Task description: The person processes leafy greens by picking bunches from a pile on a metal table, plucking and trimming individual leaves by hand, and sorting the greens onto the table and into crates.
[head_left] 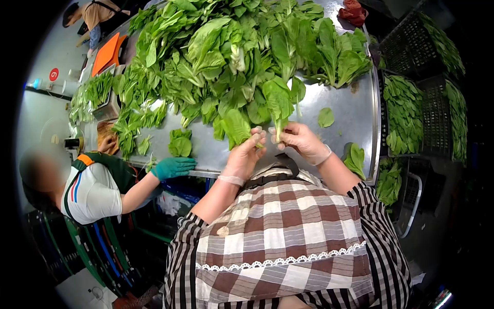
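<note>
Both of my hands are in thin clear gloves at the near edge of the metal table (329, 139). My left hand (243, 155) is closed on a leafy green (236, 126), its broad leaf pointing away from me. In my right hand (304, 143) a second leafy green stalk (278, 103) is pinched by its pale base, leaf upward. The fingertips of the two hands are close together. Just beyond them lies a large heap of leafy greens (221, 56). A loose leaf (325, 117) rests on the metal to the right of my right hand.
Greens (355, 160) lie at the table's right corner. Black crates of greens (404, 116) stand beyond the right edge. At left, a co-worker's green-gloved hand (174, 168) is near a small bunch (180, 143). An orange tray (108, 54) and a red bag (353, 13) sit farther back.
</note>
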Available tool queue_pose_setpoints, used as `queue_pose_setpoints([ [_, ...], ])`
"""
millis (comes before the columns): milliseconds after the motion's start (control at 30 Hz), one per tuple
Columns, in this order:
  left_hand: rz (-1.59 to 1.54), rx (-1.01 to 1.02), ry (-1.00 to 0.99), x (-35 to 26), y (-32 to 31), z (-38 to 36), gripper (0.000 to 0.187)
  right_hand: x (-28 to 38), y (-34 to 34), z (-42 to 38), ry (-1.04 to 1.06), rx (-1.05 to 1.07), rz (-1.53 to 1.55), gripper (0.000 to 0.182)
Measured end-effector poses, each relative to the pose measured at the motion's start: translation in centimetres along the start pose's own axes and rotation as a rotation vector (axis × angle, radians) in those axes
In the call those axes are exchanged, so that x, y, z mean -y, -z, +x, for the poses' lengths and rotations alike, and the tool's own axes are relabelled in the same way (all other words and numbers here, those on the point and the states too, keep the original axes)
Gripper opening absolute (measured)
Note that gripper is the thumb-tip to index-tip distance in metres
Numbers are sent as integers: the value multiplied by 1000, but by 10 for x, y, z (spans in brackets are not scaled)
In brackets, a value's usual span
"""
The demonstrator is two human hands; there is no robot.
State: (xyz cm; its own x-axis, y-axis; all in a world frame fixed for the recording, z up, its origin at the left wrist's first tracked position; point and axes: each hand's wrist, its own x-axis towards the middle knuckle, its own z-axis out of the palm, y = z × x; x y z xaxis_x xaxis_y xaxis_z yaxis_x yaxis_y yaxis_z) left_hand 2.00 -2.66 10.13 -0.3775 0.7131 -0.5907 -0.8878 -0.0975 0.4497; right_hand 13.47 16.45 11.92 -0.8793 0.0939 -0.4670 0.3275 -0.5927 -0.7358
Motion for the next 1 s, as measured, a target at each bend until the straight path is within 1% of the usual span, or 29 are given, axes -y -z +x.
queue_pose_setpoints([
  [133,38,69,32,0,-5,0,42,-12,-11,7,-27,88,-117,24],
  [167,61,83,35,1,-4,1,42,-14,-11,8,-43,114,-127,23],
  [200,85,101,36,3,-4,2,43,-16,-14,7,-56,82,-154,22],
  [233,94,41,19,3,-6,2,43,-16,-19,6,-65,50,-181,21],
  [267,109,28,-18,3,-8,3,42,-15,-23,5,-72,17,-209,20],
  [300,123,12,-50,4,-8,2,42,-6,-34,-1,-23,-28,-288,19],
  [400,165,-9,-135,6,-9,4,38,-17,-35,2,70,-120,-432,19],
  [433,179,-14,-164,6,-9,5,36,-17,-37,1,68,-145,-429,20],
  [533,184,-30,-161,4,-12,6,34,-13,-41,1,53,-177,-544,21],
  [633,200,-52,-150,1,-15,7,32,-24,-38,5,120,-187,-461,23],
  [733,143,-61,-173,2,-14,12,29,-34,-33,8,104,-180,-157,25],
  [833,60,-82,-168,3,-8,14,32,-33,-28,8,72,-169,16,24],
  [933,98,15,-134,4,-7,17,37,-20,-27,7,-64,-119,74,21],
  [1000,24,40,-92,3,-5,16,40,-25,-23,8,-67,-122,73,19],
])
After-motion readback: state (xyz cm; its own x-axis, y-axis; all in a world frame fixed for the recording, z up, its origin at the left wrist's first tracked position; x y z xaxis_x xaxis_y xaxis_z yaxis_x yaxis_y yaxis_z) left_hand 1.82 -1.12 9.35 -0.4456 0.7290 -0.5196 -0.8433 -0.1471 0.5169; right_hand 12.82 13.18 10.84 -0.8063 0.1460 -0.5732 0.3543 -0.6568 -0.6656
